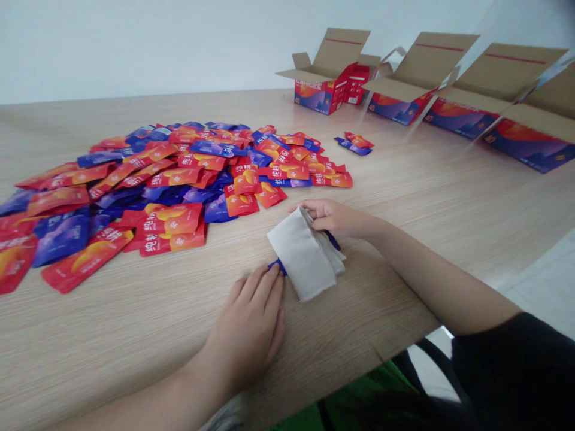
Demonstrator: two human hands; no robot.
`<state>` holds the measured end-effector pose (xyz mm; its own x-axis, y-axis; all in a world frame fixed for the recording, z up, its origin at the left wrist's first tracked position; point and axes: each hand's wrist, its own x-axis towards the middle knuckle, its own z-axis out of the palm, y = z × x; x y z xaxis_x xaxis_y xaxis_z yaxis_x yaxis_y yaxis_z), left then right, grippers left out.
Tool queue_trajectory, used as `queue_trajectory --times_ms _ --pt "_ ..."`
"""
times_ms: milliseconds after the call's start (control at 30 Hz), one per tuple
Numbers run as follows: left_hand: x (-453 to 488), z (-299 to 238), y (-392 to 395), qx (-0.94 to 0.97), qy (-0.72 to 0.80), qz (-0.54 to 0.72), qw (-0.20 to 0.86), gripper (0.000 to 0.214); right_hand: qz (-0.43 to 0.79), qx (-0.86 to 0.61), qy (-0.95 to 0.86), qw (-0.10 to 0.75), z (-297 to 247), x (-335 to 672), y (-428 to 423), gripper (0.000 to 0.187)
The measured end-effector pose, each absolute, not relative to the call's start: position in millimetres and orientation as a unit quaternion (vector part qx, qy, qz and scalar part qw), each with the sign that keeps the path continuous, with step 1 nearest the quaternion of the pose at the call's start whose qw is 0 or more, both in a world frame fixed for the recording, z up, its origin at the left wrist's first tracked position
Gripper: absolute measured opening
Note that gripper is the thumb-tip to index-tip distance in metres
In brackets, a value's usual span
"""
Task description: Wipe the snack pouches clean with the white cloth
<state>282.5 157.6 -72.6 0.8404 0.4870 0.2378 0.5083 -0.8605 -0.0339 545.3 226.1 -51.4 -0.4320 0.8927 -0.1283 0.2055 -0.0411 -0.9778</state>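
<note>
A beige non-woven pad (pixel 303 257) lies folded in layers on the wooden table (pixel 112 341), with a blue foil packet (pixel 277 266) mostly hidden beneath it. Only thin blue edges show on either side. My left hand (pixel 249 323) rests on the table, its fingertips pinching the blue edge at the pad's lower left. My right hand (pixel 332 218) grips the pad's upper corner, with thumb and fingers around the layers. A large loose pile of red and blue packets (pixel 157 185) lies just left of and beyond both hands.
Several open cardboard cartons (pixel 503 114) printed red and blue stand along the far right of the table. A small pair of packets (pixel 354 143) lies in front of them. The table's near edge runs diagonally under my right forearm, with a pale floor beyond.
</note>
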Motion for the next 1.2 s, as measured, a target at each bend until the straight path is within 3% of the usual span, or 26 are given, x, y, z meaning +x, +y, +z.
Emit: queue_trajectory --times_ms 267,500,700,767,900,1033,1200 --pt "281.9 -70.5 158.7 -0.958 -0.268 -0.1 0.016 0.046 0.646 -0.382 -0.598 0.281 -52.6 561.6 215.2 0.062" --pt "282.7 -66.0 166.9 -0.951 -0.284 -0.101 -0.068 0.041 0.601 -0.419 -0.607 0.308 -43.0 543.1 203.6 0.055" --pt "280.2 -59.6 173.7 -0.936 -0.255 -0.134 -0.204 0.041 0.572 -0.361 -0.684 0.274 -31.7 520.4 180.2 0.098" --pt "277.8 -60.6 174.7 -0.91 -0.272 -0.171 -0.261 0.044 0.582 -0.357 -0.674 0.28 -36.3 509.2 175.6 0.088" --pt "275.0 -63.9 180.4 -0.789 -0.366 -0.224 -0.44 0.049 0.543 -0.396 -0.68 0.294 -44.1 496.1 173.9 0.042" --pt "281.2 -62.7 188.4 -0.661 -0.388 -0.254 -0.59 0.037 0.489 -0.437 -0.693 0.3 -46.9 495.6 175.1 0.03" --pt "288.9 -63.5 193.1 -0.593 -0.38 -0.288 -0.649 0.042 0.416 -0.437 -0.733 0.315 -49.0 497.4 177.6 0.004"
